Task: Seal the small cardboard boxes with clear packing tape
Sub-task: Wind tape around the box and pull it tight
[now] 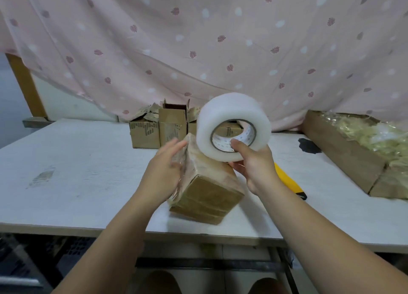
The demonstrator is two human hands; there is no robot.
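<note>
In the centre of the frame a small cardboard box (206, 196) stands on the white tabletop (77, 161), turned with one corner toward the lower edge; it is a brown rectangular block; its upper and left faces look glossy and a little wrinkled under clear tape, while the near face shows matte cardboard with flap seams running across it. The left hand (164, 172) lies flat against the left face of the box; its fingers (176, 144) are straight and close together, a little blurred, and curl around nothing. The right hand (256, 167) holds the roll of tape (234, 128) above the far end of the box; the thumb is hooked into the core and the other fingers are clamped under the outer side. The roll is thick, milky white and smooth, with a cardboard ring inside that carries a dotted print; whether it touches the box I cannot tell. Just behind the right hand a yellow tool (287, 180) with a black end lies on the tabletop; behind the roll stand several open cardboard boxes (159, 128) with raised flaps; at the right edge a long cardboard tray (344, 154) holds pale crinkled filling; a thin pink curtain (198, 39) with leaf prints fills the upper half.
</note>
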